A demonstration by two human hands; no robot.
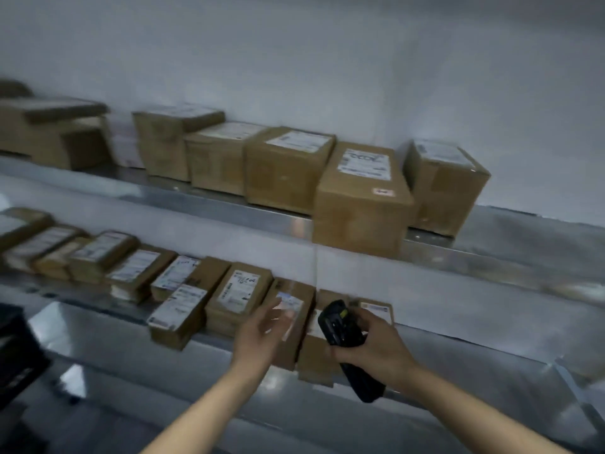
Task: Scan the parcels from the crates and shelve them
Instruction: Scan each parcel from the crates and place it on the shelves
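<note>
- At the far left edge, the corner of a dark plastic crate [16, 348] juts into view, likely the source of the parcels; its contents are hidden
- Two metal shelves run across a pale wall. The upper shelf [203, 199] carries a row of taller cardboard boxes, labels facing up, probably so they can be read from above
- The lower shelf [458, 345] holds a row of flatter parcels packed side by side, white labels upward
- Near the centre, the left hand [262, 329] reaches forward with fingers spread and loose, holding nothing; it hovers at a small brown parcel [291, 319] in the lower row, apparently to touch or steady it (motion blur hides whether the fingertips make contact)
- Just right of that parcel sit further small parcels [376, 308], partly hidden behind the scanner
- The right hand [376, 348] is wrapped around a black handheld scanner [342, 329], its head angled toward the lower row, apparently to read a label
- Above it, one large box [360, 198] overhangs the front lip of the upper shelf
- Right of the parcels, both shelves show bare metal, a likely place for the next ones
</note>
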